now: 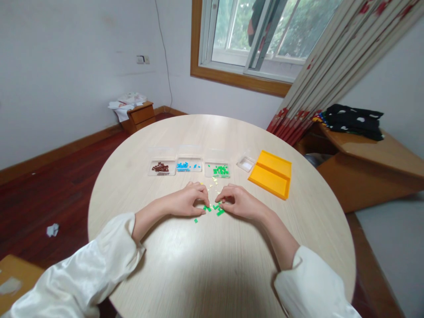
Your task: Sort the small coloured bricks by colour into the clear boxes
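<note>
Over the middle of the round table, my left hand (pixel 190 199) curls thumb and forefinger together on a small green building brick (pixel 208 209). Facing it, my right hand (pixel 239 203) pinches at the edge of a little group of joined green bricks (pixel 220 212). The fingertips partly hide what each hand grips. A single loose green brick (pixel 195 221) lies just below my left hand. Several pale yellow pieces (pixel 214 181) are scattered on the tabletop beyond and between the hands.
Clear plastic boxes stand in a row behind my hands: one with brown bricks (pixel 160 167), one with blue bricks (pixel 183 166), one with green bricks (pixel 221 171). A small clear box (pixel 245 164) sits beside an open yellow case (pixel 271 180). The round table's rim (pixel 99 176) curves around.
</note>
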Demonstrator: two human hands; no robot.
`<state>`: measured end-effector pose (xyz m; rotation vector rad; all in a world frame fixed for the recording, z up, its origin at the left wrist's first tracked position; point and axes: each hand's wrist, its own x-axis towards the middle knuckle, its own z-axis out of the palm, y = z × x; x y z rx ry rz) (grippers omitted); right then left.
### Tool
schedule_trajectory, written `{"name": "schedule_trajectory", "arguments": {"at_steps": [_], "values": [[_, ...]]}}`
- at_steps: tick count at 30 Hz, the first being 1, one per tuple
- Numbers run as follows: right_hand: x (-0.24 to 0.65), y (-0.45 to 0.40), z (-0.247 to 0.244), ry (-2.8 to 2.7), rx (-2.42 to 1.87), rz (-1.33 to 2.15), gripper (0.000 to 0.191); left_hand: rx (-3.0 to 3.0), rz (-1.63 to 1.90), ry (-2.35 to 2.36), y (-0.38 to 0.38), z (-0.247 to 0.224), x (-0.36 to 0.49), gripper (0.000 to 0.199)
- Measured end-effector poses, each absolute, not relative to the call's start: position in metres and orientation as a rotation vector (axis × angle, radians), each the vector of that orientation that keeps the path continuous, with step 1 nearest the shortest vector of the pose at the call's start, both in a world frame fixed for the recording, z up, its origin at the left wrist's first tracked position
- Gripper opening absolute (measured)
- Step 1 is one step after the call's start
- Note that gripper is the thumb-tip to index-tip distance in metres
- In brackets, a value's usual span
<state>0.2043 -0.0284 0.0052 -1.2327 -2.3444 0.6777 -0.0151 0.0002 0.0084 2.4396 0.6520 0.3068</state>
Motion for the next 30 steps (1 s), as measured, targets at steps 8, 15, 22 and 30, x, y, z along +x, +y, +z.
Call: {"name": "schedule_trajectory", "arguments": {"at_steps": [8, 15, 22, 30], "values": [[0.205, -0.028, 0.005, -2.326, -1.298, 0.673, 0.014, 2.461, 0.339, 0.681, 0.003, 0.003, -0.014, 0.014], [0.202, -0.029, 0.007, -2.351, -1.32, 0.678, 0.011, 2.475, 0.336, 0.691, 0.005, 0.0, -0.015, 0.014], [0.201, -0.027, 0.003, -2.255, -1.203, 0.571, 0.007, 2.47, 0.38, 0.688, 0.005, -0.001, -0.016, 0.014], [0.196, -0.025, -0.004, -1.973, -1.249, 0.571, 0.009, 2.399, 0.524, 0.718, 0.004, 0.002, -0.012, 0.011]]}}
